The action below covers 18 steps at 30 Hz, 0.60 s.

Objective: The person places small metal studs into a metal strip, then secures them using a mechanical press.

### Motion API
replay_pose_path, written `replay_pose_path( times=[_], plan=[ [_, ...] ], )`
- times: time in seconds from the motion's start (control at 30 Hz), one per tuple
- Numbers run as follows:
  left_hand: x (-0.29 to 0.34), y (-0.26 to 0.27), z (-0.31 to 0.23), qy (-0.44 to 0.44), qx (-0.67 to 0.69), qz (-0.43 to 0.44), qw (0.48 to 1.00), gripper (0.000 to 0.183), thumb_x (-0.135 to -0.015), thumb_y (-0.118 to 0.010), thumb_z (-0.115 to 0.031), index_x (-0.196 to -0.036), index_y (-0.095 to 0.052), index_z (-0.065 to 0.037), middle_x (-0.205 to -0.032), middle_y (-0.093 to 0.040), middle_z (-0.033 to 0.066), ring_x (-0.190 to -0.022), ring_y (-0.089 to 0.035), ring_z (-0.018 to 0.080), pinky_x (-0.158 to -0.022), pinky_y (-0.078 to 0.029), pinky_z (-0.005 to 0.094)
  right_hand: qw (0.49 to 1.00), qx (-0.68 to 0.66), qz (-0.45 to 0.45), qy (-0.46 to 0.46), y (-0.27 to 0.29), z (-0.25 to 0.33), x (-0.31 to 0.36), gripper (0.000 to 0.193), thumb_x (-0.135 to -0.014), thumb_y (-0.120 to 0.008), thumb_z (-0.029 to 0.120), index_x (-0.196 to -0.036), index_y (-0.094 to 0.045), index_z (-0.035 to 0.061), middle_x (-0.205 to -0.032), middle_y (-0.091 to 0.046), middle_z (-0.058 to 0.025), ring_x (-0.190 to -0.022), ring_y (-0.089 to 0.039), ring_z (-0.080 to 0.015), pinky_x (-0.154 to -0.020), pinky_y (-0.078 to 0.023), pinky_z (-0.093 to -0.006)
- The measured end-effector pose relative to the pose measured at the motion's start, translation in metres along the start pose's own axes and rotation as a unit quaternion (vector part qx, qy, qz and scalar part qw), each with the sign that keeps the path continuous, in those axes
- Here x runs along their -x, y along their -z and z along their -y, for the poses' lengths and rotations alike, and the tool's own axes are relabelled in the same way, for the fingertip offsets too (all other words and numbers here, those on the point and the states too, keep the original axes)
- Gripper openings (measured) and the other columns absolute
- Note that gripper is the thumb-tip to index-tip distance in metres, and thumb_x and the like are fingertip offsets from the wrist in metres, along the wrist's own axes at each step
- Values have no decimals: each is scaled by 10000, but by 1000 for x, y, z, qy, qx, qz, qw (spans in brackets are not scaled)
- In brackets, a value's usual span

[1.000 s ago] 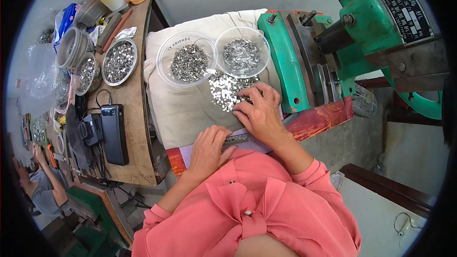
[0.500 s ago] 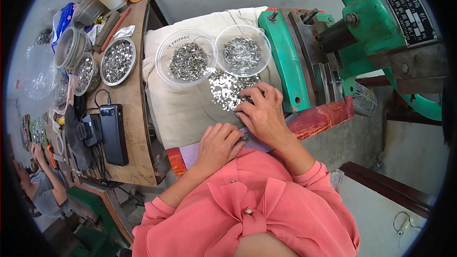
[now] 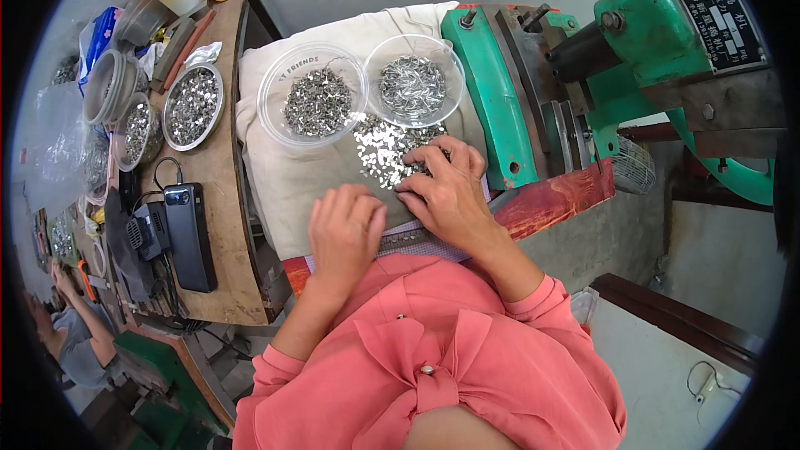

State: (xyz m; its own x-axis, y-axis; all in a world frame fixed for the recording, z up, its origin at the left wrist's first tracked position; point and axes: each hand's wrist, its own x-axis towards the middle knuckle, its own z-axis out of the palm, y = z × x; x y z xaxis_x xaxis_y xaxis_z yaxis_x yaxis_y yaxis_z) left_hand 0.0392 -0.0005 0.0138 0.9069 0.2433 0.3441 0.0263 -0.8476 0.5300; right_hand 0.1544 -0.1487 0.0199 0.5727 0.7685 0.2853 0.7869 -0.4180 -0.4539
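Observation:
A loose pile of small shiny metal pieces point(image 3: 382, 154) lies on a beige cloth point(image 3: 287, 183). Bent over its right edge is my right hand point(image 3: 450, 192), thumb and fingers around some of the pieces, partly hiding them. My left hand point(image 3: 346, 229), smeared by motion, hovers nearer my body with bent fingers; what it may hold does not show. Beside it a dark ridged metal strip point(image 3: 404, 239) lies across the purple mat's near edge. Behind the pile stand two clear round tubs: the left tub point(image 3: 265, 112) holds small metal bits, the right tub point(image 3: 456, 75) thin shiny ones.
A green press point(image 3: 492, 104) stands at the right. On the wooden bench point(image 3: 237, 233) at the left are a black power bank point(image 3: 189, 237), cables and a round dish point(image 3: 169, 125) of metal pieces. Another person point(image 3: 83, 325) sits at the far left.
My left hand has moved left and slightly away from my body, uncovering the dark metal strip. My right hand stays at the pile. The whole view has shifted a little.

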Motion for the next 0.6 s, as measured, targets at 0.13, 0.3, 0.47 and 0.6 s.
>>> replay_pose_path(
  times=[0.13,0.3,0.47,0.6],
  plan=[
    [1,2,12,42,-4,24,999,185,-727,-781,-69,-816,-619,-70,-909,-615,67,-828,-575,276,-703,-422,385,1000,-3,15,-2,-2,-1,1,96,-717,-772,145,-786,-716,110,-1149,-620,-13,-1207,-456,-297,-981,-289,-471],
    [9,16,21,70,63,22,995,172,-739,-761,-20,-854,-634,-32,-922,-615,98,-857,-579,296,-747,-458,387,1000,-17,-9,-8,19,3,20,107,-729,-782,164,-801,-707,140,-1146,-623,21,-1191,-459,-275,-961,-287,-470],
    [27,28,26,104,82,11,991,157,-758,-727,19,-890,-651,-19,-947,-625,116,-895,-594,288,-770,-476,366,1000,-15,19,-15,22,9,51,114,-727,-798,192,-813,-728,164,-1137,-618,45,-1176,-459,-270,-960,-284,-458],
    [38,35,22,100,95,9,990,152,-757,-718,26,-885,-655,-24,-940,-628,110,-863,-592,296,-739,-478,374,999,-33,32,-22,18,9,50,128,-719,-808,204,-826,-740,183,-1127,-620,46,-1155,-465,-271,-958,-293,-459]
  ],
)
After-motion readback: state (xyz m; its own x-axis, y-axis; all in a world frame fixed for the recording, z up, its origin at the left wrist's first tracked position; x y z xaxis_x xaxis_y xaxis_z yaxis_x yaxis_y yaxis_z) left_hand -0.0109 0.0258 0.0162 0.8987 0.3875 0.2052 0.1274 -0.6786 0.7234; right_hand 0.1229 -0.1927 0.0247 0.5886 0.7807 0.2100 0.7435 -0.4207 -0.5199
